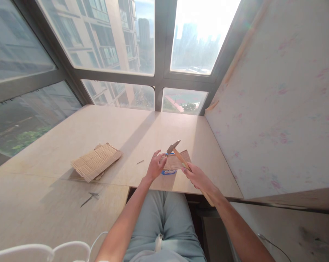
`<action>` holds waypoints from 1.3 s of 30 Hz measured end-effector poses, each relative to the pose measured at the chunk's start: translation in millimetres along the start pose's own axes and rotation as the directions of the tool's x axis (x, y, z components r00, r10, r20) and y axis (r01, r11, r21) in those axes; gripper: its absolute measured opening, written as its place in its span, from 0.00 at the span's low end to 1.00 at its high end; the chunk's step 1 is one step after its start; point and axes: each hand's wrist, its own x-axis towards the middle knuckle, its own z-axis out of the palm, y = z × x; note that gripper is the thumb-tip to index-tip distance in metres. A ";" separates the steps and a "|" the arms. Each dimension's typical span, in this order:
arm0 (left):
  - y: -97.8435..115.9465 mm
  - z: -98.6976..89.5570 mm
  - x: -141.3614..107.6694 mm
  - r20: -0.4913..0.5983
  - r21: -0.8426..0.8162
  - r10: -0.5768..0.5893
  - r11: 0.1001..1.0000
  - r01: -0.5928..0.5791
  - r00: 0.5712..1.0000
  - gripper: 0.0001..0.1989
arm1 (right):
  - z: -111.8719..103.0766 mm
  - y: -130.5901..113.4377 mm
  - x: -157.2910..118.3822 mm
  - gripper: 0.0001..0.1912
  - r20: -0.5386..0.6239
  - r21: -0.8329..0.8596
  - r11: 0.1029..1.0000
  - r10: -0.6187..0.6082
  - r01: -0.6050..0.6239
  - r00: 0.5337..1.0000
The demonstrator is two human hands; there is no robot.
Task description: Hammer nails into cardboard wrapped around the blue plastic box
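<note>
My right hand is wrapped round the wooden handle of a hammer. The hammer's metal head hangs just above a piece of corrugated cardboard, close to the fingers of my left hand. My left hand is at the cardboard's left edge, thumb and forefinger drawn together; what they pinch is too small to make out. Beneath the cardboard, a blue object shows at the front and back edges, mostly hidden.
A stack of corrugated cardboard lies to the left on the wooden tabletop. Thin metal pieces rest nearer me, with a small one by my left hand. Windows stand behind; a patterned wall bounds the right.
</note>
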 end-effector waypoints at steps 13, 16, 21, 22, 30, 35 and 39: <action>-1.1 -4.5 26.4 0.058 0.046 0.110 0.993 -0.112 0.992 0.11 | -0.6 4.4 0.6 0.10 0.005 0.048 0.999 0.023 -0.023 1.000; -0.1 -6.0 26.2 0.074 0.043 0.125 0.991 -0.128 0.989 0.10 | 0.6 6.5 1.2 0.10 0.010 0.056 0.998 0.028 -0.028 1.000; 3.4 -8.5 25.8 0.103 0.028 0.120 0.992 -0.123 0.987 0.09 | 3.6 9.8 3.6 0.09 0.024 0.073 0.997 0.026 -0.027 0.999; 4.1 -8.8 26.1 0.105 0.030 0.120 0.992 -0.123 0.987 0.09 | 4.0 10.4 4.1 0.09 0.025 0.074 0.997 0.024 -0.026 0.999; 3.3 -11.0 26.2 0.122 0.026 0.126 0.991 -0.130 0.984 0.09 | 8.6 18.9 7.8 0.11 0.031 0.118 0.993 0.027 -0.030 0.999; -0.2 -10.3 22.5 0.138 0.033 0.130 0.990 -0.136 0.982 0.10 | 12.8 26.5 8.6 0.11 0.024 0.152 0.987 0.040 -0.043 0.999; -0.1 -9.8 21.8 0.148 0.032 0.108 0.993 -0.113 0.983 0.10 | 15.2 29.9 8.4 0.11 0.007 0.173 0.983 0.065 -0.065 0.998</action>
